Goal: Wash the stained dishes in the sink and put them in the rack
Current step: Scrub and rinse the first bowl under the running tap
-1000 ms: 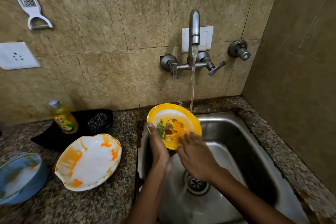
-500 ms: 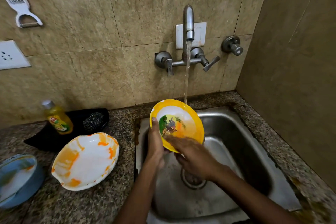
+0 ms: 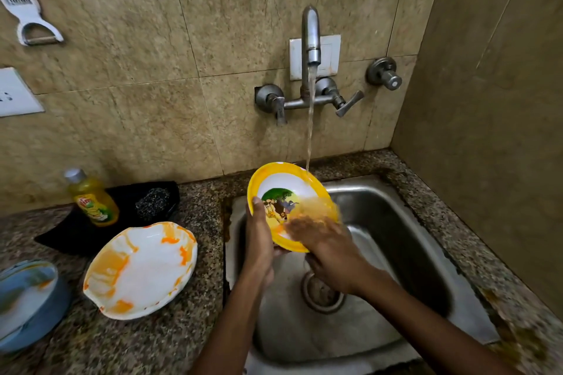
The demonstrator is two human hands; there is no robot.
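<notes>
A yellow-rimmed plate [image 3: 281, 189] with a cartoon picture is tilted over the steel sink [image 3: 393, 222]. My left hand [image 3: 259, 237] grips its left edge, thumb on the face. My right hand [image 3: 327, 253] lies flat on the plate's lower right, fingers blurred from rubbing, holding nothing. Water runs from the wall tap [image 3: 310, 36] onto the plate's top edge. A white plate [image 3: 143, 271] smeared with orange stains lies on the counter left of the sink. A blue dish [image 3: 27, 304] with stains sits at the far left edge.
A yellow dish-soap bottle [image 3: 91, 198] and a steel scrubber [image 3: 152, 201] sit on a black tray [image 3: 61, 237] by the wall. The granite counter [image 3: 189, 335] surrounds the sink. A tiled wall closes the right side. A grater [image 3: 21, 3] hangs upper left. No rack is in view.
The plate has tipped more upright under the water stream. My right hand has slid across its lower right face. Much of the orange stain is gone from its middle.
</notes>
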